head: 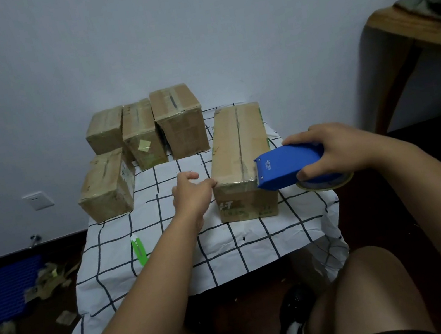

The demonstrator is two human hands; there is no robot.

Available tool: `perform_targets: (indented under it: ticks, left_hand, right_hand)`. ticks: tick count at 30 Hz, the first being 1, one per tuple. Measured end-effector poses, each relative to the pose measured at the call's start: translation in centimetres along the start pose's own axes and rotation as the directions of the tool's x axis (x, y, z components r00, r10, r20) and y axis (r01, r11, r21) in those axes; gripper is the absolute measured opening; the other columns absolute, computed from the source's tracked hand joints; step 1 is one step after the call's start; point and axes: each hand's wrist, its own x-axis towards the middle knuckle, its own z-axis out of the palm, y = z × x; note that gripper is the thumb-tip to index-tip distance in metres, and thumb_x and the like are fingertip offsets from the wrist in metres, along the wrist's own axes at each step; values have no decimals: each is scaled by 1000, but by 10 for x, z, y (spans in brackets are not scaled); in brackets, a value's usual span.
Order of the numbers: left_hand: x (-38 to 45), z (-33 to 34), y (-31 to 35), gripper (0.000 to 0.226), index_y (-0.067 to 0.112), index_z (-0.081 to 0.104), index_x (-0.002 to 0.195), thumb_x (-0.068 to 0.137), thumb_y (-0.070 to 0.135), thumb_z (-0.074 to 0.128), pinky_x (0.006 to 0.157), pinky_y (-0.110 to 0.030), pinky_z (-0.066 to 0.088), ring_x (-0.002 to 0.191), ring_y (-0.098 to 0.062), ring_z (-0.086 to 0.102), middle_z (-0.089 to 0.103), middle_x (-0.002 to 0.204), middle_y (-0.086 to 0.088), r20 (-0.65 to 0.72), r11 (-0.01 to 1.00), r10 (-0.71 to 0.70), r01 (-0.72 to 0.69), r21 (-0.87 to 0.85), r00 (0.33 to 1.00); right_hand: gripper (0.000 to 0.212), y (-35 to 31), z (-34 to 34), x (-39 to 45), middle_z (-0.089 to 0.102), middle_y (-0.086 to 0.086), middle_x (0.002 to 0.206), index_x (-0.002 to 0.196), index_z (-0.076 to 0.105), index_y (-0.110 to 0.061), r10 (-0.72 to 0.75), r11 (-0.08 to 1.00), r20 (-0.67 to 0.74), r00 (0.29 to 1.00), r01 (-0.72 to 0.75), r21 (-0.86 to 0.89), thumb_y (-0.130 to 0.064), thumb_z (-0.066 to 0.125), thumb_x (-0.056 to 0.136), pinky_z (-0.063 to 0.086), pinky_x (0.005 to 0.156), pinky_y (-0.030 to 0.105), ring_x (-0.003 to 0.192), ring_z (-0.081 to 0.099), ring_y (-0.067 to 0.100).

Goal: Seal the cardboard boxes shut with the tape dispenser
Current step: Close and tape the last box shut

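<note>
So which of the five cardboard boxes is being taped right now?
The long box nearest the person: the tape dispenser sits at its near top edge and the left hand touches its corner. The other four stand apart, untouched.

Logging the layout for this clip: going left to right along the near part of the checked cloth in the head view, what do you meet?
Green utility knife → left hand → long cardboard box → blue tape dispenser → right hand.

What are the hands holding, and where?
Right hand grips the blue tape dispenser at its rear end. Left hand holds nothing.
</note>
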Motion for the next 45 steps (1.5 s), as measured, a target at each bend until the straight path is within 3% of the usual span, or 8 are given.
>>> perform_targets:
  ticks: [2,4,7,12,22,34,40,45]
  left_hand:
    - [-9,5,-3,29,23,56,116,89,17,63,90,-30,36,116,-23,45,50,124,-3,-106,879,395,-342,334,913]
    - [-23,15,-4,31,15,63,119,89,8,58,95,-32,37,117,-23,48,57,125,-5,7,599,726,-638,484,687]
    - [-38,31,-5,41,16,60,125,84,9,54,93,-36,44,112,-20,53,61,126,-1,277,383,791,-794,472,546]
    - [-40,41,-15,48,19,57,130,83,13,52,93,-33,43,110,-19,53,61,123,2,313,397,735,-755,521,602]
    - [-43,50,-25,47,24,60,126,80,21,56,71,-30,45,102,-20,52,61,117,3,261,319,756,-686,654,600]
    - [-47,52,-19,39,26,60,120,81,27,56,64,-28,39,97,-21,52,60,111,4,256,291,726,-621,728,639]
    - [-51,55,-22,56,35,49,135,78,36,53,70,-32,42,97,-24,51,56,109,-2,333,161,728,-622,766,599]
    - [-53,61,-18,58,33,45,139,82,40,54,92,-42,43,111,-29,47,52,131,-7,367,120,712,-619,777,599]
  right_hand:
    - [83,0,-1,0,51,-8,105,144,46,-44,11,1000,2,1000,-11,-5,-72,57,66,38,79,31,92,48,10]
    - [83,2,-1,0,51,-7,106,143,45,-44,16,1000,8,1000,-16,-4,-72,56,66,38,79,30,91,48,8]
    - [84,6,1,-1,53,-5,107,144,46,-43,18,1000,1,1000,-18,8,-72,56,66,39,79,30,91,49,10]
    - [88,8,9,-3,52,-12,104,143,48,-41,-4,998,-40,999,7,61,-74,58,62,38,76,20,90,51,6]
    - [72,33,9,-15,54,-14,125,143,48,-46,30,976,-32,999,-23,218,-58,76,77,37,87,30,107,52,13]
    - [68,55,0,-40,58,-15,126,136,51,-51,102,948,-20,995,-91,305,-50,81,75,40,89,29,109,56,14]
    - [75,48,4,-39,54,-16,123,143,50,-44,102,975,-13,995,-97,200,-54,78,74,37,90,29,108,53,14]
    - [87,35,-3,-35,54,-14,104,143,49,-43,53,999,10,999,-53,2,-73,58,62,41,80,33,93,52,13]
